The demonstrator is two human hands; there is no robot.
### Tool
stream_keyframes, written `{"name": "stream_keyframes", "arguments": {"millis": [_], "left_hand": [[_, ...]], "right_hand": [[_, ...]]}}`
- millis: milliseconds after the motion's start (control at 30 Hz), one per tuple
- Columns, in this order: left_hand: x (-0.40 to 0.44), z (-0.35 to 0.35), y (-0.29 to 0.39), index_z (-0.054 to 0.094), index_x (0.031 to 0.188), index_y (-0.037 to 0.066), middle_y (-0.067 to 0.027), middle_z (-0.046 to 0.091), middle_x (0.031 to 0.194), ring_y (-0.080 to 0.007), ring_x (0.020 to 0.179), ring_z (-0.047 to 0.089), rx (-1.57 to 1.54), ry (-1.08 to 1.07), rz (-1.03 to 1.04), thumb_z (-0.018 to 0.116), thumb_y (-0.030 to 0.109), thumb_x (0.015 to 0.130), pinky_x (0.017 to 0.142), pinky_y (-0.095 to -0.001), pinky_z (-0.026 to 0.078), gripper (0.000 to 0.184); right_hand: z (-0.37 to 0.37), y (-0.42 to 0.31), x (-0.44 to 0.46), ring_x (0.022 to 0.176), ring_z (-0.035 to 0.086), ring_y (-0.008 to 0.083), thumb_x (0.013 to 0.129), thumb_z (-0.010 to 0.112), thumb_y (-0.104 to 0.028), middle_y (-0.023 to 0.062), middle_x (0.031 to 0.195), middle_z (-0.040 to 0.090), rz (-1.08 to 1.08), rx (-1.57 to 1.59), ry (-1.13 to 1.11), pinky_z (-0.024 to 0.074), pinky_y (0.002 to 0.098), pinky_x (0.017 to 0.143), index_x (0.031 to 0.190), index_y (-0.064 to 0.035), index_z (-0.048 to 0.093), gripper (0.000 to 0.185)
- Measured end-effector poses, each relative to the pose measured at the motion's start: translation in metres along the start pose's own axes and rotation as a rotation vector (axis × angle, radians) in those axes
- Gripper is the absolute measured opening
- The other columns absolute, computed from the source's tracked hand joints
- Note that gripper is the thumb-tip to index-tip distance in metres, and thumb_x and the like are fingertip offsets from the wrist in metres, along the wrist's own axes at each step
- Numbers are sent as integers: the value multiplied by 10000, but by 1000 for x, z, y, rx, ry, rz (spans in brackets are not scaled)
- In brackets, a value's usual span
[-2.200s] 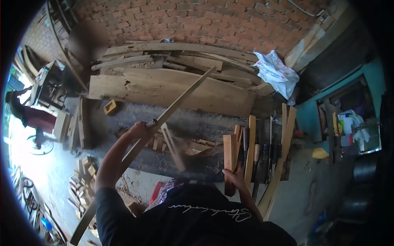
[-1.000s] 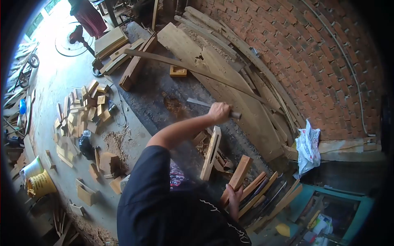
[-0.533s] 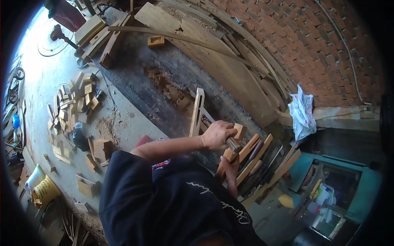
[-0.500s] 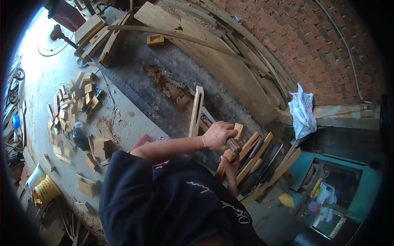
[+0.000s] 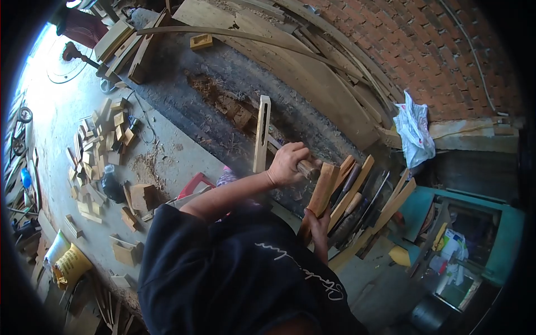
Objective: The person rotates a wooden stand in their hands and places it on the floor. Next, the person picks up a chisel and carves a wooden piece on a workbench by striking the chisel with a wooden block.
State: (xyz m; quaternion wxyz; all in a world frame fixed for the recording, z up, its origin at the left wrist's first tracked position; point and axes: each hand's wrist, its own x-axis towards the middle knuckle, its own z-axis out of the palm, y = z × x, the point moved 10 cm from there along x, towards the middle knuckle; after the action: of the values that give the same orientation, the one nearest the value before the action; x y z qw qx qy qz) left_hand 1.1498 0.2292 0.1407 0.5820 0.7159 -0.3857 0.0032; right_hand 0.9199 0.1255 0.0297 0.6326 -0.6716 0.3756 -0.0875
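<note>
My left hand (image 5: 287, 163) is closed around a round, brown tool handle (image 5: 306, 169) whose end sticks out past the fingers; the rest of the tool is hidden. Just below and to the right, my right hand (image 5: 319, 226) is wrapped around a reddish-brown wooden bar (image 5: 322, 191) that slants up beside the handle. I cannot tell whether handle and bar touch. To the right of the bar, several chisel-like tools with dark and wooden handles (image 5: 350, 205) lie between wooden strips (image 5: 357, 190). A pale slotted wooden piece (image 5: 261, 134) stands to the left of my left hand.
A dark, shavings-strewn bench (image 5: 212, 117) stretches ahead, with long boards (image 5: 268, 67) beside a brick wall (image 5: 424, 61). Wood offcuts (image 5: 95, 151) and a yellow sack (image 5: 72, 265) lie on the floor at left. A white plastic bag (image 5: 414, 131) hangs near a teal cabinet (image 5: 427, 209).
My left hand has moved up and to the left with the handle, and more of the wooden bar shows above my right hand. The whole view has shifted slightly.
</note>
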Motion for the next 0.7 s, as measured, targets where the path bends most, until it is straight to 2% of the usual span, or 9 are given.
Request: {"name": "stream_keyframes", "arguments": {"millis": [167,467,700], "left_hand": [[0,-10,-21,536,672,33,-98,535,675,-262,635,551,-82,15,-95,731,197,799,562,-364,438,284],[-7,-33,-29,519,687,30,-95,538,705,-246,643,552,-249,61,-91,731,172,806,558,-349,431,282],[-8,-44,-39,515,677,40,-91,503,690,-249,623,530,-255,76,-137,734,173,803,539,-353,414,285]], "right_hand": [[2,8,-3,927,534,172,763,738,-116,83,1011,531,4,-121,40,440,297,827,1221,7,417,573],[42,-71,-10,894,537,157,766,733,-83,71,1019,521,-38,-38,55,457,299,798,1216,-4,420,554],[54,-101,-15,990,506,192,753,727,-74,111,1095,490,-61,-54,89,437,321,865,1247,29,398,603]]}}
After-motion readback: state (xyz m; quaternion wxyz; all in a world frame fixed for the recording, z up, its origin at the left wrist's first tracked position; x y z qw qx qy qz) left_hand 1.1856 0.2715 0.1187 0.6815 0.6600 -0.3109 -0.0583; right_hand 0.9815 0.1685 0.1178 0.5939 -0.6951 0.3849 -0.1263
